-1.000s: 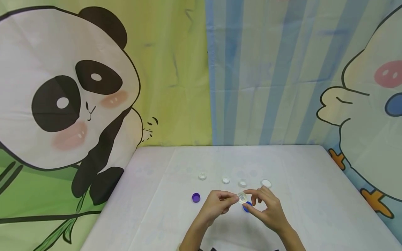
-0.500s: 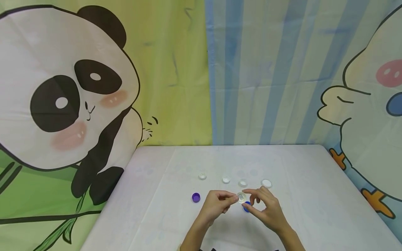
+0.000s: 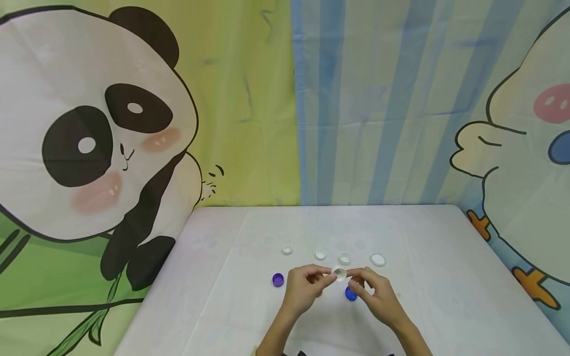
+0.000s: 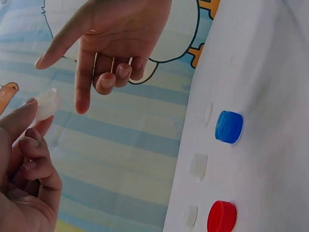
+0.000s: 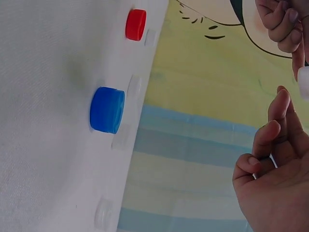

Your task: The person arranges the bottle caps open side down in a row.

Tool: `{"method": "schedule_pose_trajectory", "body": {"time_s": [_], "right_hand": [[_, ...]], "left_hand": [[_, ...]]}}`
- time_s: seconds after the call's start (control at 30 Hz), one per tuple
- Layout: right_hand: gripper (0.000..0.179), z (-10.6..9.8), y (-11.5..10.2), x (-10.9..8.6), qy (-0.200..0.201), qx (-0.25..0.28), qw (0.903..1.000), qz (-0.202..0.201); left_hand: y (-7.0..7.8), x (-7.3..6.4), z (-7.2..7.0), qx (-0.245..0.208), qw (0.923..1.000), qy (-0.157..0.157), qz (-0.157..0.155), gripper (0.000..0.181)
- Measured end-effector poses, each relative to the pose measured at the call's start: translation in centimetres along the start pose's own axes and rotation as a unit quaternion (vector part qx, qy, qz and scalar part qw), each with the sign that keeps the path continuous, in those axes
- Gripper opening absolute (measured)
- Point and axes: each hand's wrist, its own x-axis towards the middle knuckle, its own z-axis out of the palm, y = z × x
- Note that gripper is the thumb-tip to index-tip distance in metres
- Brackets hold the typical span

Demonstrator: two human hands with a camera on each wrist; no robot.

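A small whitish translucent bottle cap (image 3: 340,273) is pinched between the thumb and index finger of my left hand (image 3: 301,292), above the table. Beside it is my right hand (image 3: 379,298), its index finger pointing toward the cap and its other fingers loosely bent. In the left wrist view a gap shows between the right fingertips and the held cap (image 4: 47,105). A blue bottle cap (image 3: 351,293) stands on the table under the right hand. The red bottle cap (image 4: 222,216) is mostly hidden behind the left hand in the head view.
Further back on the white table (image 3: 231,306) lie several pale caps, from a clear one (image 3: 287,249) at left to a wider white one (image 3: 378,259) at right. A purple cap (image 3: 278,280) sits left of the left hand. Printed curtains (image 3: 249,109) rise behind.
Both hands have shifted slightly up and left, and the pinched cap has turned. My right thumb has drawn back, uncovering the blue cap. A bit of the red cap now shows.
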Motion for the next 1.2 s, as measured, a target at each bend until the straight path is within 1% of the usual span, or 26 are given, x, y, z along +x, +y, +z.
{"method": "schedule_pose_trajectory", "body": {"time_s": [0.07, 0.13, 0.17, 0.2, 0.3, 0.37, 0.43, 0.5, 0.57, 0.63, 0.77, 0.87, 1.2], "right_hand": [[0.015, -0.09, -0.15, 0.07, -0.025, 0.043, 0.9981, 0.037], [0.017, -0.27, -0.19, 0.21, -0.048, 0.084, 0.9933, 0.064], [0.021, -0.35, -0.18, 0.29, -0.057, 0.105, 0.9904, 0.07], [0.023, -0.45, -0.14, 0.36, -0.066, 0.125, 0.9872, 0.073], [0.031, -0.72, 0.09, 0.54, -0.094, 0.168, 0.9795, 0.06], [0.033, -0.82, 0.2, 0.6, -0.108, 0.187, 0.9754, 0.043], [0.035, -0.89, 0.18, 0.65, -0.12, 0.203, 0.971, 0.039], [0.035, -0.93, 0.1, 0.67, -0.127, 0.213, 0.9681, 0.038], [0.035, -0.93, -0.02, 0.67, -0.129, 0.218, 0.9664, 0.044], [0.034, -0.9, -0.15, 0.64, -0.128, 0.22, 0.9658, 0.047], [0.029, -0.78, -0.31, 0.62, -0.129, 0.227, 0.9628, 0.069], [0.026, -0.68, -0.31, 0.64, -0.132, 0.229, 0.961, 0.082], [0.025, -0.75, -0.05, 0.56, -0.132, 0.225, 0.9614, 0.086]], "left_hand": [[-0.08, 0.01, 0.01, 0.03, 0.9978, 0.008, 0.059, 0.022], [-0.15, 0.04, 0.0, 0.064, 0.991, 0.014, 0.117, 0.02], [-0.17, 0.06, 0.01, 0.083, 0.9861, 0.017, 0.143, 0.019], [-0.2, 0.08, 0.0, 0.101, 0.9803, 0.02, 0.169, 0.018], [-0.22, 0.11, -0.06, 0.139, 0.9634, 0.02, 0.228, 0.016], [-0.21, 0.13, -0.12, 0.155, 0.9529, 0.015, 0.26, 0.015], [-0.19, 0.14, -0.17, 0.164, 0.9444, 0.006, 0.285, 0.015], [-0.19, 0.16, -0.19, 0.17, 0.9376, -0.003, 0.303, 0.014], [-0.14, 0.18, -0.21, 0.172, 0.9335, -0.011, 0.314, 0.013], [-0.07, 0.18, -0.25, 0.174, 0.9302, -0.015, 0.323, 0.013], [0.09, 0.13, -0.34, 0.183, 0.9245, -0.016, 0.334, 0.014], [0.16, 0.08, -0.38, 0.187, 0.9226, -0.018, 0.337, 0.014], [0.15, 0.11, -0.56, 0.187, 0.9205, -0.028, 0.342, 0.016]]}}
